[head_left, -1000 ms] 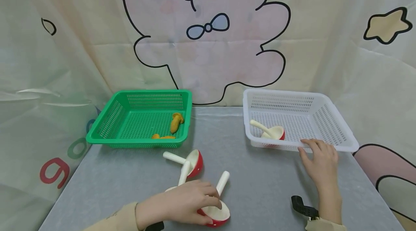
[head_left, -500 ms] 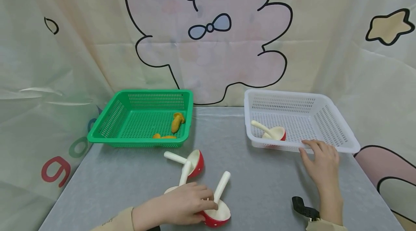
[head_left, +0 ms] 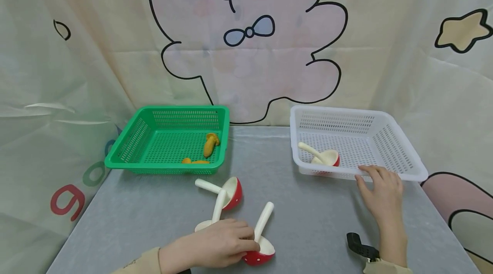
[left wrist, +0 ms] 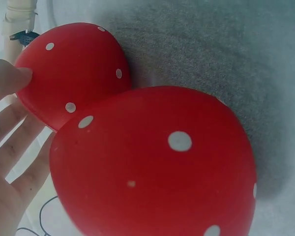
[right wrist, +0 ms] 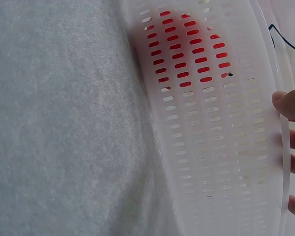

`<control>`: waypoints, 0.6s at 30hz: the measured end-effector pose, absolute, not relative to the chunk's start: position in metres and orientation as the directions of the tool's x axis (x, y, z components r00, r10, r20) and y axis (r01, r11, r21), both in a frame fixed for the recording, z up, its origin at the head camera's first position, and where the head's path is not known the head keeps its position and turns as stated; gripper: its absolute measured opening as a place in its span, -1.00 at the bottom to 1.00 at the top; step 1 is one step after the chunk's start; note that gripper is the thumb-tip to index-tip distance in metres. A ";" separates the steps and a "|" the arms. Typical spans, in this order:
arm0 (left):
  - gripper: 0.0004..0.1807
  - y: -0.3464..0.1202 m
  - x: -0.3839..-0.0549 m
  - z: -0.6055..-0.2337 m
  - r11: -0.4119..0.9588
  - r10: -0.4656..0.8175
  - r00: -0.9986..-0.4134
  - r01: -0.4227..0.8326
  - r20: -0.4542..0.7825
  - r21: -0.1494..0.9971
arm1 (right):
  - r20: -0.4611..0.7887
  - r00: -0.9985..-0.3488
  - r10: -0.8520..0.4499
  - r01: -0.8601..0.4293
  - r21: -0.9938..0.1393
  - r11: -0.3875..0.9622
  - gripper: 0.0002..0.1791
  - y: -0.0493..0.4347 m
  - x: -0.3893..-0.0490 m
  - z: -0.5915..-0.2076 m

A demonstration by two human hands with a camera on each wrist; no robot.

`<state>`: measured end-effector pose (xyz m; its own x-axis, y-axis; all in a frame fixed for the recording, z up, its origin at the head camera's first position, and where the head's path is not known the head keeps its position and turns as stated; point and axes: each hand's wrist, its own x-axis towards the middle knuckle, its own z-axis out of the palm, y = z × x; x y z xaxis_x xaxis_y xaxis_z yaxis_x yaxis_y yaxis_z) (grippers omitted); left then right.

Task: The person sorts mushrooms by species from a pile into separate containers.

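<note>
A ladle [head_left: 259, 258] with a red, white-dotted bowl and a white handle is pinched at its bowl by my left hand [head_left: 221, 244]. In the left wrist view the thumb lies on the red outside of that bowl [left wrist: 78, 73]. Another dotted ladle [left wrist: 162, 162] fills the foreground there; the hand partly covers it in the head view. A further ladle [head_left: 233, 193] lies just beyond, tipped sideways. My right hand [head_left: 381, 192] holds the front rim of the white basket [head_left: 414, 175], thumb outside and fingers over the edge. Inside this basket sits one ladle [head_left: 327, 158].
A green basket [head_left: 161, 167] stands back left, holding a yellow-brown mushroom-shaped piece [head_left: 209, 145] and another low piece [head_left: 196, 162] behind its front wall. Grey cloth [head_left: 308, 222] covers the table. A printed curtain [head_left: 262, 72] hangs behind the baskets.
My left fingers have closed in on the near ladle's bowl, and the ladle has tilted and shifted slightly. The right hand stays at the white basket's rim.
</note>
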<state>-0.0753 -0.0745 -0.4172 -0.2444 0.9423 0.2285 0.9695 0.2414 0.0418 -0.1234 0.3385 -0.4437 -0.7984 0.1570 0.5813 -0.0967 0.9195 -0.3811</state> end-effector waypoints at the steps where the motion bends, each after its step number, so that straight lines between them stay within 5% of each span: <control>1: -0.75 -0.074 -0.076 -0.417 0.240 0.943 -0.246 0.969 0.223 0.053 | 0.584 -0.797 0.156 -0.100 -0.382 0.919 -0.70 0.339 -0.123 -0.444; 18: -0.73 -0.061 -0.081 -0.405 0.235 0.939 -0.251 0.967 0.234 0.097 | 0.579 -0.801 0.150 -0.107 -0.386 0.916 -0.69 0.339 -0.122 -0.444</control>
